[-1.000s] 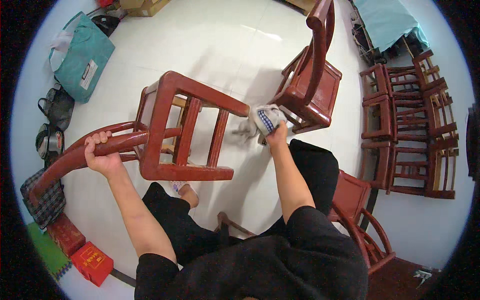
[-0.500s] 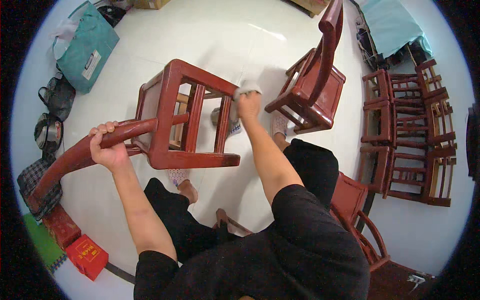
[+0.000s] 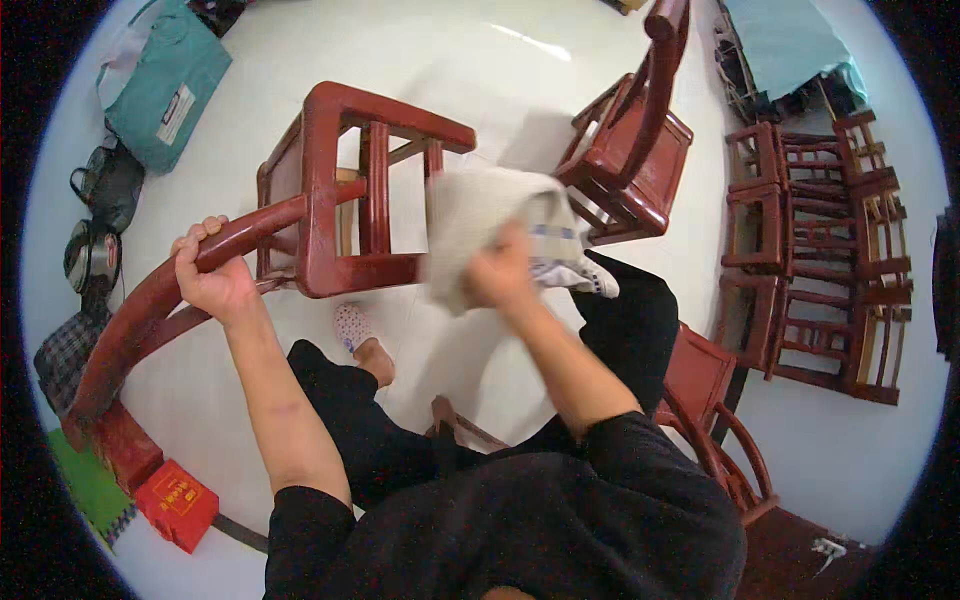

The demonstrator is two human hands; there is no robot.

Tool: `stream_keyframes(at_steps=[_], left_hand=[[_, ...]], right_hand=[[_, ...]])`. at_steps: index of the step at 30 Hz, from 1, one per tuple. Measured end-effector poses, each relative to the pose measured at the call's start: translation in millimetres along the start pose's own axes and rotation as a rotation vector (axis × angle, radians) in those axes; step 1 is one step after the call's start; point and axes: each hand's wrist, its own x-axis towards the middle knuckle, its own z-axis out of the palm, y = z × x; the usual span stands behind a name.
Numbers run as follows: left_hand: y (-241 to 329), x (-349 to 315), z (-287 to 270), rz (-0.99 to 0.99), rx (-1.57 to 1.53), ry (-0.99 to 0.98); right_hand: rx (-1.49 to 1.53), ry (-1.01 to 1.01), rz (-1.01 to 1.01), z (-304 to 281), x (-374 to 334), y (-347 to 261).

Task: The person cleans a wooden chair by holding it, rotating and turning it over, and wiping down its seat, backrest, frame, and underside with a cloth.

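A red-brown wooden chair [image 3: 318, 190] is tipped on its side in front of me, its legs and rungs pointing right. My left hand [image 3: 216, 270] is wrapped around its long curved back post. My right hand [image 3: 503, 268], smeared by motion, grips a whitish cloth [image 3: 490, 205] with blue marks, whose loose end hangs to the right. The cloth is beside the chair's leg ends and hides part of them; whether it touches the wood I cannot tell.
A second wooden chair [image 3: 640, 165] stands ahead on the right, another chair [image 3: 697, 375] close by my right side. Stacked wooden stools [image 3: 800, 260] line the right wall. At the left are a teal bag [image 3: 170, 95], a black bag [image 3: 112, 190] and a red box [image 3: 177, 503].
My right hand has drawn back toward me from the far leg, and the cloth now spreads out wide. The tipped chair sits slightly higher in view, still held by my left hand.
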Motion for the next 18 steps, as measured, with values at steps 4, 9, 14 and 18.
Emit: stream_keyframes(at_steps=[4, 9, 14, 18], left_hand=[[-6.2, 0.5, -6.2, 0.022, -0.010, -0.030], [-0.2, -5.5, -0.4, 0.041, 0.022, 0.067], [12.1, 2.0, -15.0, 0.081, 0.062, 0.062], [7.6, -15.8, -3.0, 0.152, 0.139, 0.044]], right_hand=[[-0.347, 0.021, -0.755, 107.6, -21.2, -21.7], [-0.354, 0.078, -0.807, 112.0, -3.7, 30.8], [-0.579, 0.279, -0.718, 64.0, 39.0, 97.0], [-0.651, 0.459, -0.387, 56.7, 81.8, 166.1]])
